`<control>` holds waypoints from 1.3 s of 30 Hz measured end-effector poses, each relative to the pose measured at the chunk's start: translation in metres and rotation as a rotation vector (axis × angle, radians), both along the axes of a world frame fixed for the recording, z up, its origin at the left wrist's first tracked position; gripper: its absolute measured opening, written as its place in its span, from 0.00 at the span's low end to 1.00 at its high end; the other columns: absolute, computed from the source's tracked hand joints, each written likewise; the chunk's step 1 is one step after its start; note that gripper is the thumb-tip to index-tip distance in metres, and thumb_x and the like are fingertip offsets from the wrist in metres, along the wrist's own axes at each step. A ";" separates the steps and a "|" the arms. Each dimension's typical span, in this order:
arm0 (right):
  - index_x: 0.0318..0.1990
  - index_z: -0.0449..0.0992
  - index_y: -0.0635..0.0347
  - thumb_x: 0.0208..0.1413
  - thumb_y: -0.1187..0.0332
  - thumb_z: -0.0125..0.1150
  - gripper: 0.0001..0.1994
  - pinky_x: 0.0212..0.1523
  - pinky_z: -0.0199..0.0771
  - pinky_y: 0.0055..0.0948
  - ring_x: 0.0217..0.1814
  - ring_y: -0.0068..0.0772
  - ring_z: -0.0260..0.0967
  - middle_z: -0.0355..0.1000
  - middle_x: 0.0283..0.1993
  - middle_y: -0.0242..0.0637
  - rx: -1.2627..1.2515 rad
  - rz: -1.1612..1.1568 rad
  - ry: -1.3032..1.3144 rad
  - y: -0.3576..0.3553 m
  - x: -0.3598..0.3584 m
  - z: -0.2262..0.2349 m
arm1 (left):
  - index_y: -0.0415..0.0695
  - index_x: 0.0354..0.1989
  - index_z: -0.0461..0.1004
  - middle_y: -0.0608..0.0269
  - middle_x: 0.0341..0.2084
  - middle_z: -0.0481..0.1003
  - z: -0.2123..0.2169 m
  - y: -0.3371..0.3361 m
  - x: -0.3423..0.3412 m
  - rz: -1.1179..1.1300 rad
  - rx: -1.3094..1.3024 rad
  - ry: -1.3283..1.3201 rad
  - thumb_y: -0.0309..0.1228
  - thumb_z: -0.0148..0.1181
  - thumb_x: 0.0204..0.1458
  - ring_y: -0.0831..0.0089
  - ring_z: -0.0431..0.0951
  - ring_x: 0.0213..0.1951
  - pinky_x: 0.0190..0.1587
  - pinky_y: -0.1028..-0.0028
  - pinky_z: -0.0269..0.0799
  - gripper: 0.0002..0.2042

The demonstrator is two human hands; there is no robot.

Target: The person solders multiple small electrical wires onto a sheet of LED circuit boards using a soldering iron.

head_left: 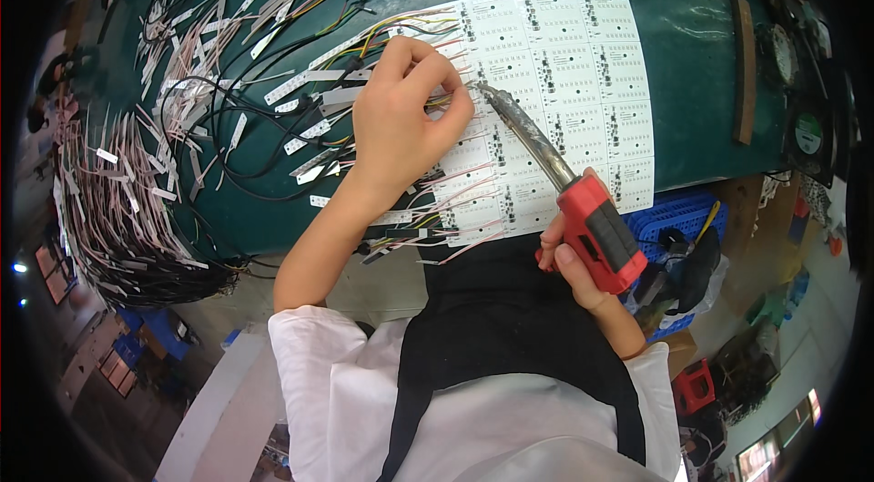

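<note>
My right hand [578,273] is wrapped round the red and black handle of a soldering gun [596,232]. Its long metal barrel slants up and left, and the tip meets the white circuit board sheet [578,81] beside my left fingertips. With thumb and fingers pinched together, my left hand [405,113] holds a thin wire at the sheet's left part; the fingers hide most of it. Coloured wires [369,40] and pink-white wires [464,174] lie along the sheet's left side, several ending on the boards. Small black components dot the sheet in columns.
A green mat [701,81] covers the table. At left hangs a thick bundle of wires [127,200]; black cables [228,145] and white strips lie nearer. A wooden bar [744,72] and a round-faced black object [808,133] sit right. Below the edge is a blue basket [669,218].
</note>
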State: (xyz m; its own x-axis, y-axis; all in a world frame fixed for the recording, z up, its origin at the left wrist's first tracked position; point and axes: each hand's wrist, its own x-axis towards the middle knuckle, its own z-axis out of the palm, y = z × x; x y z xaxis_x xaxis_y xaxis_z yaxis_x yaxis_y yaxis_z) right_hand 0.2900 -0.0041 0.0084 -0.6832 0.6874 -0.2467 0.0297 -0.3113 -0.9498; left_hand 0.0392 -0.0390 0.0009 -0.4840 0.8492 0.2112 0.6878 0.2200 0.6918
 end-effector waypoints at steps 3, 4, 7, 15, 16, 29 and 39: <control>0.62 0.56 0.76 0.47 0.79 0.56 0.31 0.28 0.73 0.20 0.23 0.22 0.71 0.75 0.30 0.40 0.073 0.016 -0.014 0.001 -0.001 0.000 | 0.44 0.22 0.72 0.67 0.27 0.68 0.000 0.000 0.000 -0.012 0.010 0.011 0.25 0.63 0.37 0.72 0.71 0.24 0.24 0.74 0.66 0.05; 0.62 0.57 0.75 0.47 0.79 0.55 0.31 0.28 0.73 0.19 0.23 0.22 0.71 0.75 0.29 0.39 0.101 0.010 -0.006 0.001 -0.001 0.000 | 0.45 0.22 0.72 0.67 0.27 0.67 0.000 0.000 0.000 -0.017 0.007 0.018 0.25 0.63 0.37 0.72 0.71 0.24 0.24 0.74 0.66 0.05; 0.61 0.58 0.75 0.48 0.80 0.55 0.30 0.28 0.73 0.19 0.24 0.22 0.72 0.75 0.29 0.39 0.036 -0.004 -0.068 0.000 -0.002 0.005 | 0.45 0.22 0.71 0.68 0.27 0.67 0.000 0.000 -0.001 -0.027 -0.001 0.024 0.25 0.62 0.37 0.72 0.71 0.24 0.24 0.73 0.66 0.05; 0.60 0.59 0.77 0.47 0.79 0.56 0.30 0.29 0.74 0.22 0.25 0.24 0.74 0.76 0.29 0.40 0.187 0.055 -0.102 0.004 -0.001 0.007 | 0.46 0.22 0.71 0.67 0.27 0.68 0.002 0.000 -0.002 -0.056 -0.029 0.022 0.26 0.62 0.38 0.69 0.71 0.25 0.24 0.71 0.66 0.05; 0.60 0.59 0.77 0.47 0.79 0.56 0.29 0.30 0.75 0.22 0.25 0.25 0.74 0.76 0.29 0.40 0.207 0.060 -0.105 0.004 -0.001 0.007 | 0.46 0.23 0.71 0.67 0.27 0.68 0.002 0.000 -0.002 -0.059 -0.026 0.030 0.26 0.61 0.38 0.68 0.71 0.25 0.24 0.70 0.66 0.05; 0.60 0.58 0.78 0.48 0.79 0.56 0.29 0.32 0.74 0.21 0.28 0.25 0.74 0.75 0.30 0.40 0.140 0.056 -0.094 0.003 0.000 0.007 | 0.46 0.22 0.71 0.66 0.26 0.68 0.001 -0.001 0.001 -0.040 -0.045 0.052 0.26 0.62 0.38 0.68 0.71 0.27 0.25 0.70 0.66 0.05; 0.60 0.58 0.78 0.48 0.78 0.56 0.30 0.33 0.74 0.22 0.29 0.26 0.75 0.75 0.30 0.41 0.137 0.039 -0.100 0.001 0.001 0.006 | 0.41 0.22 0.70 0.63 0.27 0.68 0.000 0.000 0.001 -0.058 0.000 0.073 0.23 0.60 0.39 0.71 0.69 0.24 0.24 0.75 0.64 0.05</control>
State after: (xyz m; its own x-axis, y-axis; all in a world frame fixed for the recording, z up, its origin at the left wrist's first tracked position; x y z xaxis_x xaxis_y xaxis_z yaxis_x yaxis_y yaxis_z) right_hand 0.2906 -0.0028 0.0147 -0.6864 0.6929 -0.2206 0.1359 -0.1757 -0.9750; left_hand 0.0398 -0.0388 0.0013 -0.4176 0.8753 0.2438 0.7480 0.1787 0.6392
